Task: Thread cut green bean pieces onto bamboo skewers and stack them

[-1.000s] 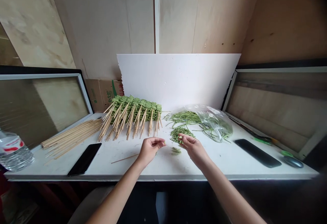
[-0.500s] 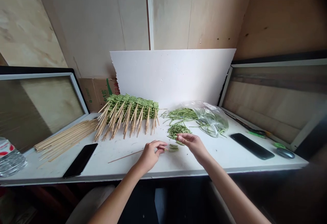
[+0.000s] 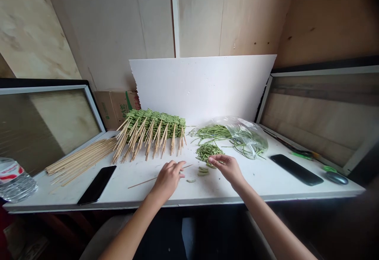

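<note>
Over a thin wooden skewer [image 3: 142, 183] lying on the table is my left hand [image 3: 168, 177]. Its thumb and index finger are apart, and the skewer's tip shows beyond them. A cut green bean piece [image 3: 191, 180] lies just right of this hand. Beside it sit a few more bean pieces [image 3: 203, 171] laid side by side. My right hand [image 3: 227, 168] hovers at the near edge of a pile of cut beans [image 3: 209, 151], its fingertips pinched together. Whether a piece is between them is too small to make out.
Skewered bean bundles [image 3: 155, 123] are stacked at the back left, near loose skewers [image 3: 84, 157]. Long beans lie in a clear bag [image 3: 248, 137]. A phone [image 3: 97, 185] and water bottle [image 3: 16, 179] stand left; a black device [image 3: 296, 170] and mouse [image 3: 336, 178] lie right.
My left hand has moved left, away from the bean pieces and over the skewer. One bean piece now lies loose by it. The right hand stays nearly in place by the pile.
</note>
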A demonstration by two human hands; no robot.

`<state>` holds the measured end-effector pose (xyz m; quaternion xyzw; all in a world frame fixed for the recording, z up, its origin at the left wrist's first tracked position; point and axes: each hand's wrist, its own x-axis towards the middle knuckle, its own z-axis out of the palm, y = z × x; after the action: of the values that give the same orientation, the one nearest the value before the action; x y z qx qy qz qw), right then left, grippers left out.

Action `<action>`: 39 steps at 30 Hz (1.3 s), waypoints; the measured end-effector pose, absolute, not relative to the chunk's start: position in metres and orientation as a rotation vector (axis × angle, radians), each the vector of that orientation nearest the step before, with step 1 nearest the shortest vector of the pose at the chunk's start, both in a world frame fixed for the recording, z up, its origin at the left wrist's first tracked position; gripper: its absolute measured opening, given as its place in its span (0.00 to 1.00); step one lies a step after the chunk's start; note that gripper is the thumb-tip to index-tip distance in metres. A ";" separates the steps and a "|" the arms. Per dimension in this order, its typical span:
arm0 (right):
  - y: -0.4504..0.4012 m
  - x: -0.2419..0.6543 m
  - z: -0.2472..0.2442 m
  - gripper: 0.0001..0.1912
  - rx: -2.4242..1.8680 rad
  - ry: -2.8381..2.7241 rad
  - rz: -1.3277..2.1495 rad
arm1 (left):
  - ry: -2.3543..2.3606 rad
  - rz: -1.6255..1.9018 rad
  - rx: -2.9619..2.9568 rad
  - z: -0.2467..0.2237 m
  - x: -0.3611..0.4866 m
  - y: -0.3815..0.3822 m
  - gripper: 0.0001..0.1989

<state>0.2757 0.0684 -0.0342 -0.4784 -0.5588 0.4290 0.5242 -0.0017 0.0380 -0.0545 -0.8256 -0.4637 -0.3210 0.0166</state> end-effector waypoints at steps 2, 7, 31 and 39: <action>0.067 0.275 -0.031 0.26 -1.132 -1.272 1.039 | -1.510 -0.928 -2.517 -0.050 -0.026 0.038 0.13; 0.069 0.274 -0.035 0.30 -1.084 -1.182 1.252 | -1.720 -0.735 -2.462 -0.056 -0.079 0.034 0.05; 0.059 0.258 -0.038 0.14 -0.840 -0.749 1.536 | -1.536 -1.506 -2.480 -0.059 -0.048 0.007 0.10; 0.054 0.250 -0.034 0.12 -0.677 -0.702 1.632 | -1.528 -1.563 -2.480 -0.058 -0.043 0.003 0.10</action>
<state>0.2501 0.0541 -0.0341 -0.2898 -0.3005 0.6985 0.5812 -0.0428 0.0033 -0.0578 -0.7477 -0.4607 -0.4712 -0.0819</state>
